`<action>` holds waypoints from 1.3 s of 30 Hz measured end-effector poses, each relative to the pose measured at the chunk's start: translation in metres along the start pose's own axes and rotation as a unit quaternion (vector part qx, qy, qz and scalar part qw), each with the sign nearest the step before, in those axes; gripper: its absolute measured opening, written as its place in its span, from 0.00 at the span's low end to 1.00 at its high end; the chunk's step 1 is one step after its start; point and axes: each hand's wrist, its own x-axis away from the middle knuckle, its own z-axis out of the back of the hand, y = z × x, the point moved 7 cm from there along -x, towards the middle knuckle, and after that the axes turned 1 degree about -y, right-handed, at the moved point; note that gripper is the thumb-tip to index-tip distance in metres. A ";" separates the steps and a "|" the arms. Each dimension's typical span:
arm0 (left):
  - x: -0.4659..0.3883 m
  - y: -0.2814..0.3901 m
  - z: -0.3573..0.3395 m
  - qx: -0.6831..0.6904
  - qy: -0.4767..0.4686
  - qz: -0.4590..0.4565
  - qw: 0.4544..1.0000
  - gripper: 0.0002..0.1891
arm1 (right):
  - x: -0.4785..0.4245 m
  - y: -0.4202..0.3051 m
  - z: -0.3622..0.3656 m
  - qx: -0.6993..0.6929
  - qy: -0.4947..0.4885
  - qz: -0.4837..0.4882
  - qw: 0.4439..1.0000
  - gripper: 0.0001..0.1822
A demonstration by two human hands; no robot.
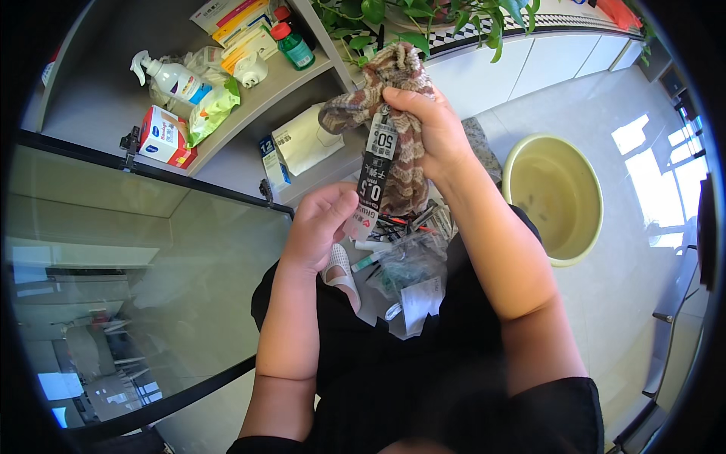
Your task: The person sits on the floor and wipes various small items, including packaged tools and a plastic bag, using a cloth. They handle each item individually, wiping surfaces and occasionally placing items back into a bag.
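Note:
My right hand (428,122) grips a brown and cream patterned cloth (402,147), with its thumb lying on top. A narrow black and white printed packet (371,173) hangs in front of the cloth, its upper end by my right thumb. My left hand (329,221) pinches the packet's lower end between thumb and fingers. Below the hands, pens and small packets (405,227) lie in a heap on the floor. A crumpled clear plastic bag (411,261) and a white paper sheet (421,303) lie nearer to me.
An open cabinet (266,88) holds a spray bottle (178,82), a bandage box (164,136), medicine boxes and a green bottle (296,48). Its glass door (170,284) stands open at left. A yellow plastic basin (553,198) is on the floor at right. Leafy plants (408,14) hang above.

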 end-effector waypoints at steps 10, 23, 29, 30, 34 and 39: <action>0.005 -0.005 0.002 -0.078 0.020 -0.005 0.997 0.06 | -0.007 0.008 0.024 0.039 0.088 0.009 0.995 0.11; 0.009 -0.002 0.010 0.021 0.081 -0.015 0.996 0.24 | 0.019 -0.022 -0.022 0.655 -0.014 0.395 0.644 0.25; 0.007 0.000 0.025 0.189 0.080 -0.063 0.977 0.16 | 0.029 0.040 -0.038 0.603 -0.138 0.297 0.727 0.21; 0.007 0.000 0.026 0.192 0.069 -0.066 0.977 0.13 | 0.028 0.044 -0.037 0.589 -0.145 0.265 0.750 0.21; 0.008 0.002 0.031 0.228 0.026 -0.085 0.970 0.13 | 0.030 0.054 -0.037 0.458 -0.187 0.062 0.867 0.20; 0.011 0.005 0.034 0.205 0.038 -0.086 0.974 0.17 | 0.044 0.059 -0.043 0.352 -0.226 -0.036 0.908 0.23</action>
